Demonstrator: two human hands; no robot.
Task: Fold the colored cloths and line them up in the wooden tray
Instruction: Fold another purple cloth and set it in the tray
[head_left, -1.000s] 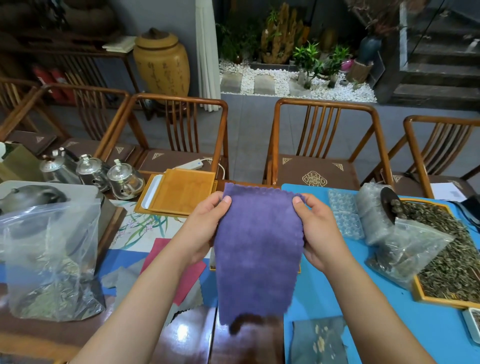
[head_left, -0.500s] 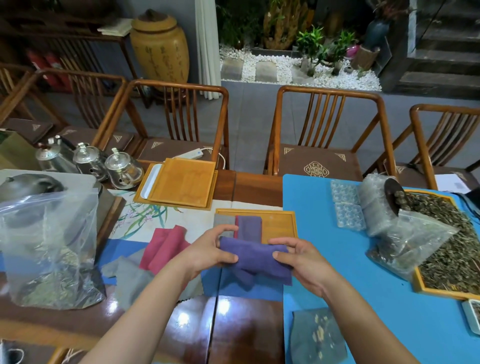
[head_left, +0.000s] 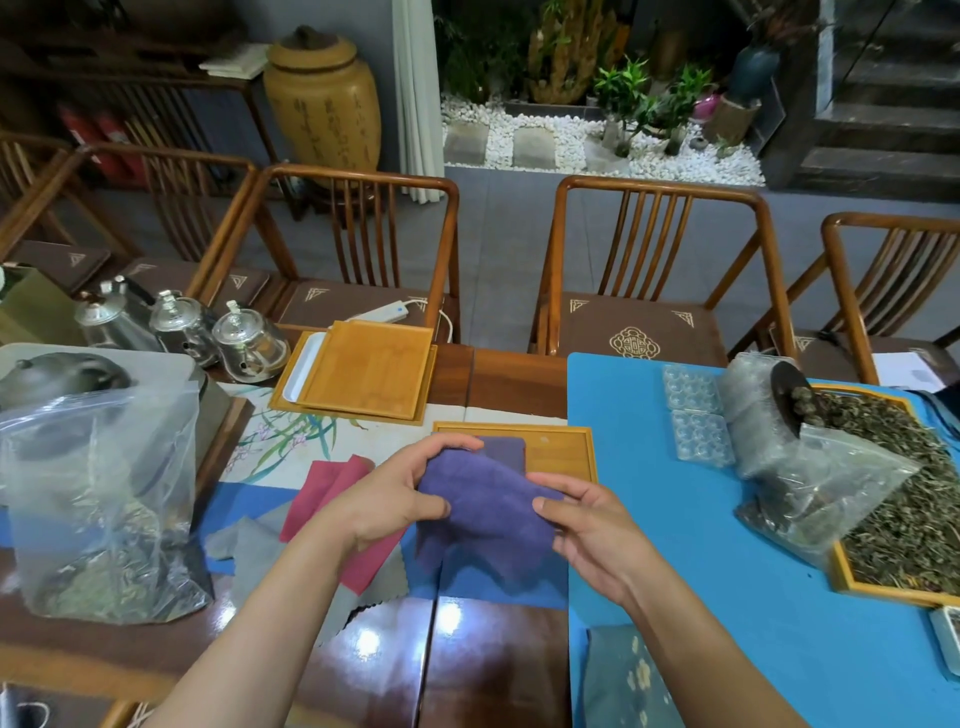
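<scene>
Up front in the head view, the left hand (head_left: 395, 493) and right hand (head_left: 587, 525) both pinch a folded purple cloth (head_left: 488, 514) above the near rim of the wooden tray (head_left: 563, 452), which holds another purple cloth (head_left: 501, 452). Red cloth (head_left: 332, 483) and grey cloth (head_left: 249, 540) lie left; a plastic bag (head_left: 98, 504) stands near the table's left edge.

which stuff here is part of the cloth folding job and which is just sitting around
Part of the job:
- purple terry cloth, held by left hand and right hand
- shallow wooden tray
- folded purple cloth in that tray
- red cloth
- grey cloth

Lying about:
- glass teapots
- clear plastic bag
- tray of dried tea leaves
</scene>
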